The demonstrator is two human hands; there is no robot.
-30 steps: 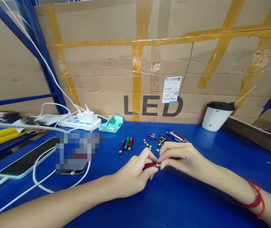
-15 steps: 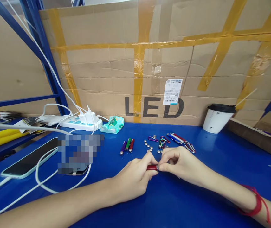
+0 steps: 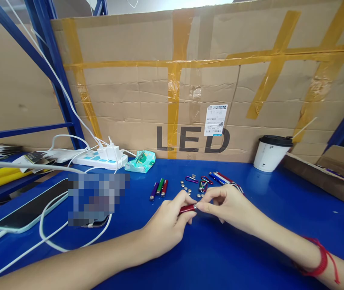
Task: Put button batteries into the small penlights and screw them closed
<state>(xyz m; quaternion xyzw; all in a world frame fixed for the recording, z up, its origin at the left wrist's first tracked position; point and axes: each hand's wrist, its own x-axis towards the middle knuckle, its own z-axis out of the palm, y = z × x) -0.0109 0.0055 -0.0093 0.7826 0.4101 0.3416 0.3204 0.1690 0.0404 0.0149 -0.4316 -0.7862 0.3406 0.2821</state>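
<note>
Left hand (image 3: 167, 223) fingers clamped on red tube (image 3: 187, 208); right hand (image 3: 224, 205) fingertips pinched together at its right end, near button cells (image 3: 186, 186).

A taped cardboard sheet (image 3: 190, 80) printed "LED" stands behind the blue desk (image 3: 280, 209). A lidded white paper cup (image 3: 272, 153) sits at the right, near an open cardboard box (image 3: 334, 173). At the left lie a white power strip (image 3: 99, 160), a teal tissue pack (image 3: 141, 161) and a cabled phone (image 3: 29, 207).
</note>
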